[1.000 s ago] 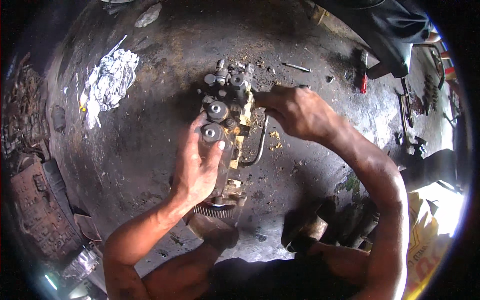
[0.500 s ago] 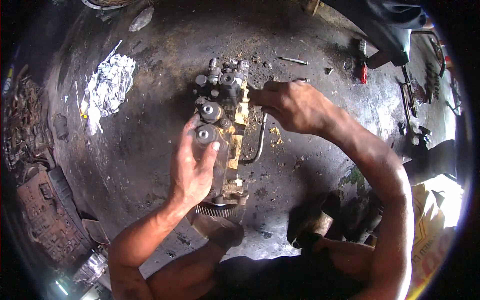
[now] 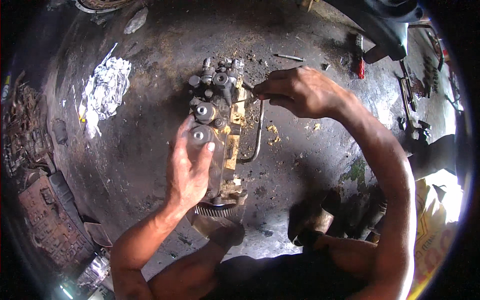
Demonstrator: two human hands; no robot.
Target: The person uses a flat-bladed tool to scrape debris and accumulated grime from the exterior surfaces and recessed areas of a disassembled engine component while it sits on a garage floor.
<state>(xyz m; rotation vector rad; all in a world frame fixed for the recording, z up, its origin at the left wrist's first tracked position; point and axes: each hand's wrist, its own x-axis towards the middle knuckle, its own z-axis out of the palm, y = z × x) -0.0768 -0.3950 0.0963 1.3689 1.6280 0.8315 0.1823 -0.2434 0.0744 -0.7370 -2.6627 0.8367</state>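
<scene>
A greasy metal fuel pump (image 3: 231, 150) lies lengthwise on the floor in front of me, its toothed gear (image 3: 216, 210) toward my feet. My left hand (image 3: 189, 170) is wrapped round its left side, the thumb beside the nearer of two round capped valves (image 3: 199, 135). Beyond these, several bolts and fittings (image 3: 220, 80) stand at the pump's far end. My right hand (image 3: 302, 92) is pinched at the pump's far right edge, on a thin dark tool whose kind I cannot make out. A bent metal pipe (image 3: 259, 132) lies along the pump's right side, below those fingers.
Crumbs of dirt (image 3: 272, 131) are scattered round the pump. A crumpled white cloth (image 3: 106, 87) lies at left, a thin metal rod (image 3: 289, 57) and a red-handled tool (image 3: 361, 67) at far right. Dirty metal parts (image 3: 52, 215) line the left side. Another person's leg (image 3: 385, 30) shows at top right.
My right hand has shifted slightly up, its fingertips drawn a little off the pump's edge, and the thin tool shows more. My left hand keeps its hold on the pump.
</scene>
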